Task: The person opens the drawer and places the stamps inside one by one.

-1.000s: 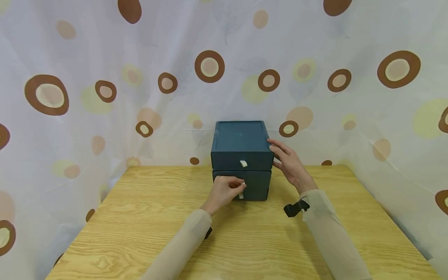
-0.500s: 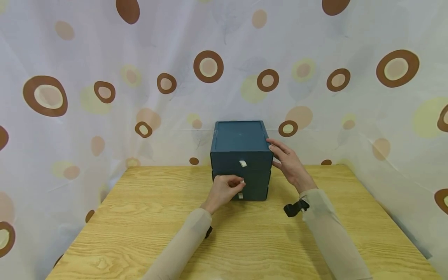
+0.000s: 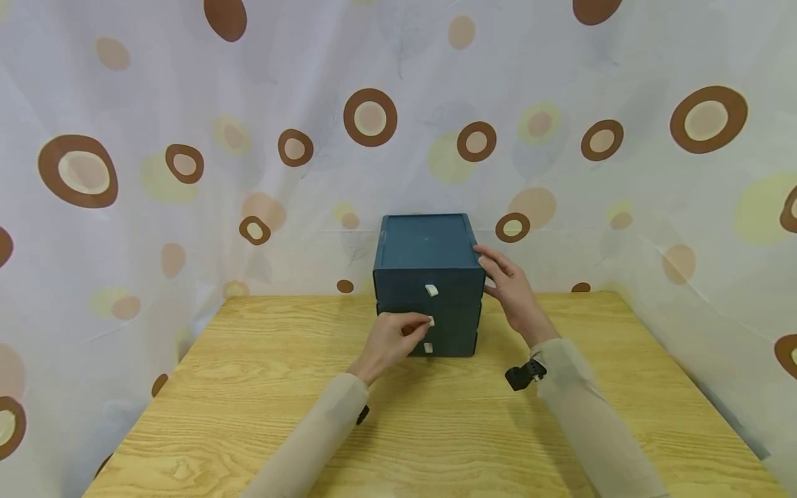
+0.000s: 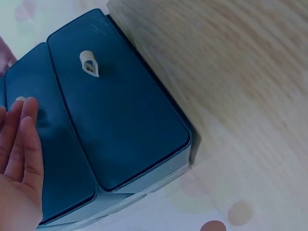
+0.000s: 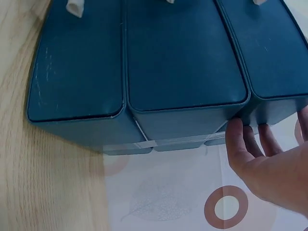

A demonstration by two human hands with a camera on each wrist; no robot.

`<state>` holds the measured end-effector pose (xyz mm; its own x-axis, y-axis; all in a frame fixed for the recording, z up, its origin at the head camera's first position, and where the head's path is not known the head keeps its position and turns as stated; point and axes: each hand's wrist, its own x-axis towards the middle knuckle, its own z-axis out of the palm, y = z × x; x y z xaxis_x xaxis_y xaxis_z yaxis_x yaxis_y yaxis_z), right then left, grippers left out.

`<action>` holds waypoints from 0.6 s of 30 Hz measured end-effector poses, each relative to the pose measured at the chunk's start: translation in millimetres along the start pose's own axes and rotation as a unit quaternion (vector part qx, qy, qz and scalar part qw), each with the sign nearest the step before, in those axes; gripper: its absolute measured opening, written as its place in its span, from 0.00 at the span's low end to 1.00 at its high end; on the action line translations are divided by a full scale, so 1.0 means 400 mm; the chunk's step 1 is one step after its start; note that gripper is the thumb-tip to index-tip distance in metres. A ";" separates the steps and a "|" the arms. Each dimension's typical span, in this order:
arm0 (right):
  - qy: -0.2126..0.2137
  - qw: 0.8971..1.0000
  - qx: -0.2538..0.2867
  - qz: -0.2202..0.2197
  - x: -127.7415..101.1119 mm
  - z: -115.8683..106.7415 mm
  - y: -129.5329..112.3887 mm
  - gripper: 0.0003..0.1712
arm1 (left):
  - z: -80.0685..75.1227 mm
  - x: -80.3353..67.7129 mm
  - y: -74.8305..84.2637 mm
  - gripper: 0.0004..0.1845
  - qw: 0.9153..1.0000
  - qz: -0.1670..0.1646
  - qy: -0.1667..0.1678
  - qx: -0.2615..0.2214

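Note:
A stack of blue drawer boxes (image 3: 426, 242) stands at the back of the table, each front carrying a small white pull tab. My left hand (image 3: 387, 346) is at the middle drawer (image 5: 185, 57), its thumb and forefinger pinching the white pull tab (image 3: 432, 321). In the left wrist view its other fingers extend loosely, and the thumb is out of sight. My right hand (image 3: 513, 294) steadies the top box at its right side, fingers spread over the edge. In the right wrist view its fingertips touch the side wall. All the drawers look closed or nearly so.
The wooden table (image 3: 280, 401) extends in front and to both sides of the stack. Directly behind hangs a white curtain (image 3: 249, 83) with brown and beige spots. The bottom drawer's pull tab (image 3: 427, 348) hangs just below my left hand.
My left hand has shifted slightly left, and more of the middle tab shows at its fingertips. The seam above the middle drawer looks less distinct. My right hand stays in place.

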<state>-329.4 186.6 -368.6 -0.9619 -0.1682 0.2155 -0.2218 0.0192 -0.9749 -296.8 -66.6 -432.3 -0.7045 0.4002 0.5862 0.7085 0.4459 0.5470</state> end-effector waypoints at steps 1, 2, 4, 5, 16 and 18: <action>0.007 1.000 -0.003 -0.005 -0.001 0.001 0.002 0.33 | -0.002 0.001 0.001 0.09 1.000 0.005 0.003 0.002; 0.014 1.000 -0.007 -0.011 -0.003 0.002 0.003 0.33 | -0.004 0.002 0.003 0.08 1.000 0.009 0.006 0.004; 0.030 0.999 -0.016 -0.020 -0.007 0.005 0.004 0.32 | -0.008 0.003 0.005 0.08 1.000 0.013 0.014 0.004; 0.038 0.999 -0.019 -0.024 -0.009 0.006 0.004 0.32 | -0.009 0.004 0.005 0.08 1.000 0.014 0.018 0.003; 0.081 0.996 -0.008 -0.036 -0.017 0.008 0.007 0.27 | -0.015 0.004 0.019 0.07 0.996 0.027 0.079 -0.013; 0.086 0.996 -0.009 -0.036 -0.018 0.006 0.008 0.27 | -0.016 0.004 0.021 0.07 0.995 0.026 0.095 -0.015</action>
<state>-323.0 185.4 -373.5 -0.9559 0.0016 0.2936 -0.2935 0.0313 -0.9555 -291.7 -67.1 -422.8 -0.6488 0.2624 0.7143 0.7461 0.4042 0.5292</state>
